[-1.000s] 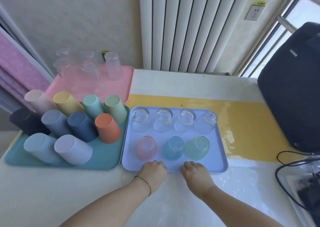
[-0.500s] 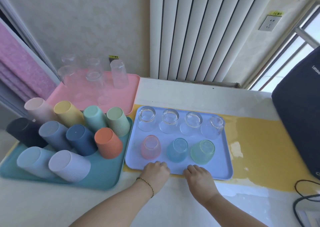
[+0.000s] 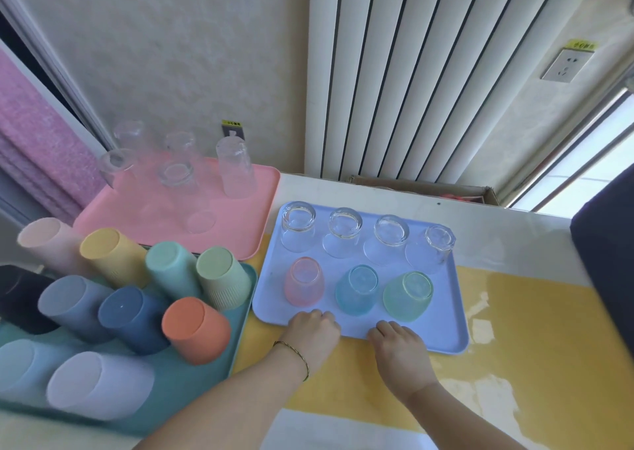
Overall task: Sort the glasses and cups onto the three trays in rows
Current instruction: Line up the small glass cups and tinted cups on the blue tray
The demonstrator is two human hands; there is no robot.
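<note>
The left hand's fingers [image 3: 310, 316] are curled over the near edge of the blue tray [image 3: 458, 312], and the right hand's fingers [image 3: 387, 328] are curled over the same edge just to the right. The left hand [image 3: 314, 333] and the right hand [image 3: 399, 351] both grip that rim, knuckles up; the thumbs are hidden. A thin bracelet [image 3: 296, 355] circles the left wrist.

The blue tray is pale lilac-blue with rounded corners and lies partly on a yellow mat [image 3: 514, 329] on the white table [image 3: 377, 192]. Everything on it stands upside down in 2 rows. Along the far edge are 4 clear glasses [image 3: 344, 231], thick-based and see-through, side by side. Nearer the hands are 3 frosted tinted ones: a pink glass [image 3: 303, 286], a blue glass [image 3: 356, 290] and a green glass [image 3: 408, 295], the pink one just beyond the left hand.

Off the blue tray's far left corner lies a pink tray [image 3: 240, 230] with at least 5 tall clear tumblers [image 3: 235, 166] toward its far edge. To the left, a teal tray [image 3: 192, 381] holds 10 matte cups [image 3: 195, 329] upside down, in pale pink, yellow, mint, pale green, black, grey-blue, navy, orange, light blue and lavender.

A white radiator [image 3: 411, 72] stands behind the table, and a dark bag [image 3: 603, 260] sits at its right edge.
</note>
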